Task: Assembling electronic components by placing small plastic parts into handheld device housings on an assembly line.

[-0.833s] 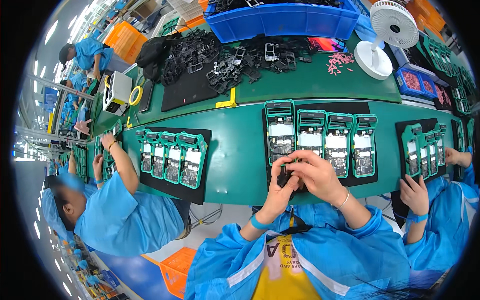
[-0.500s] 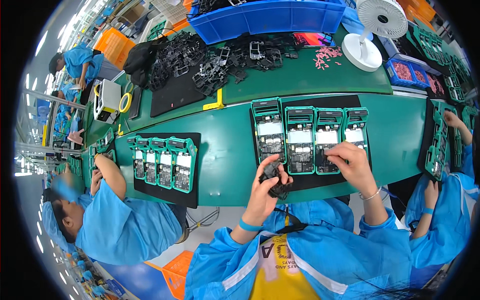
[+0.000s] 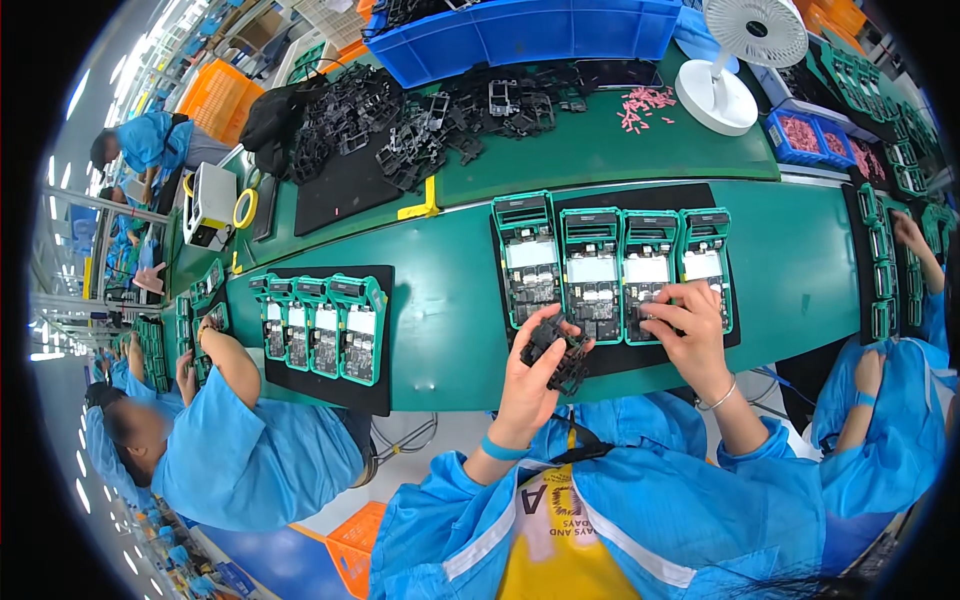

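Note:
My left hand (image 3: 526,390) is closed around several small black plastic frames (image 3: 566,362), just in front of a row of green-framed circuit-board units. Over the lower part of the third unit (image 3: 650,265) from the left, my right hand (image 3: 698,338) has thumb and fingertips drawn together. Whatever is between those fingertips is too small to make out. The leftmost unit (image 3: 528,252), the second unit (image 3: 591,262) and the rightmost unit (image 3: 706,262) lie beside it on a black mat (image 3: 738,300). Each shows a white panel above dark circuitry.
Loose black frames (image 3: 430,135) are heaped at the back, before a blue bin (image 3: 530,40). Pink pieces (image 3: 645,105) lie near a white fan (image 3: 716,97). Another mat with green units (image 3: 320,325) is at left. Co-workers (image 3: 240,440) sit on both sides.
My right hand has shifted slightly left and down over the third unit, its fingers still drawn together. My left hand keeps hold of the black frames, a little turned. The whole view has shifted slightly.

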`<state>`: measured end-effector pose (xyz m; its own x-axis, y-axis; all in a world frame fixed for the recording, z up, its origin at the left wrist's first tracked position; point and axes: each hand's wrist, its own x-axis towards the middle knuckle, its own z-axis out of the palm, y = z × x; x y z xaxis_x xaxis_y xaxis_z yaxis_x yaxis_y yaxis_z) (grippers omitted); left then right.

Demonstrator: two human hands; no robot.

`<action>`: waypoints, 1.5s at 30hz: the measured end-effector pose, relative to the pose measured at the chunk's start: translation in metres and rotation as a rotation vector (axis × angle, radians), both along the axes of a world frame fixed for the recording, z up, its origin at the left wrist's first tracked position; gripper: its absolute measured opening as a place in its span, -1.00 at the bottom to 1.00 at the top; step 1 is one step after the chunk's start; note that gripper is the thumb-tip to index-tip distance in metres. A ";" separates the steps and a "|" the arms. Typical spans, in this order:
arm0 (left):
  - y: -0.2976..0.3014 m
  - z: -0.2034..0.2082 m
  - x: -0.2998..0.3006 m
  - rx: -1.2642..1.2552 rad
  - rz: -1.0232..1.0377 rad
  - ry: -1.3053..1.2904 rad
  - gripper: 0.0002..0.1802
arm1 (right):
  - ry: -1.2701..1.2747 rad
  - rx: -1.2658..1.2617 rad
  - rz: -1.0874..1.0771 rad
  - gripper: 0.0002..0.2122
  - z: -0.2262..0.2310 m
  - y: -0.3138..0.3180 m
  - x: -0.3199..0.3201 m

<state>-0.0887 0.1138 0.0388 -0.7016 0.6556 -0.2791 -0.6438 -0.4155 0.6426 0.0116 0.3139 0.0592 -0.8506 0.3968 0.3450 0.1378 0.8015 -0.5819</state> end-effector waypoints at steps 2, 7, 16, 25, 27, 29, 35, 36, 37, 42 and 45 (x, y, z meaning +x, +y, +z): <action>0.001 -0.002 0.002 -0.008 -0.031 0.009 -0.52 | 0.069 -0.217 0.061 -0.80 0.000 -0.010 -0.003; 0.014 -0.002 0.012 -0.043 -0.024 0.094 -0.34 | 0.063 -0.565 0.219 -0.78 0.000 -0.047 -0.032; -0.007 0.009 -0.006 -0.135 -0.093 0.265 -0.34 | 0.076 -0.819 0.145 -0.89 0.005 -0.009 -0.020; -0.119 0.013 -0.095 -0.359 0.491 0.425 -0.54 | -0.217 -0.117 -0.076 -0.93 0.008 0.075 0.050; -0.155 0.020 -0.121 -0.480 0.621 0.450 -0.55 | -0.254 -0.080 -0.043 -0.94 0.007 0.074 0.051; -0.188 0.019 -0.143 -0.525 0.679 0.578 -0.58 | -0.255 -0.060 0.004 -0.93 0.007 0.079 0.052; -0.270 0.010 -0.190 -0.713 0.712 0.677 -0.58 | -0.263 -0.025 0.038 -0.90 0.002 0.079 0.049; -0.279 0.009 -0.197 -0.739 0.723 0.697 -0.58 | -0.275 -0.032 0.004 -0.89 0.000 0.077 0.050; -0.290 0.010 -0.203 -0.738 0.724 0.694 -0.58 | -0.277 -0.030 0.005 -0.89 -0.001 0.076 0.050; -0.325 0.006 -0.237 -0.952 0.795 0.708 -0.61 | -0.218 0.030 -0.050 -0.87 -0.008 0.071 0.057; -0.423 -0.021 -0.287 -1.175 0.687 0.766 -0.62 | -0.158 -0.095 -0.069 -0.85 -0.011 0.075 0.059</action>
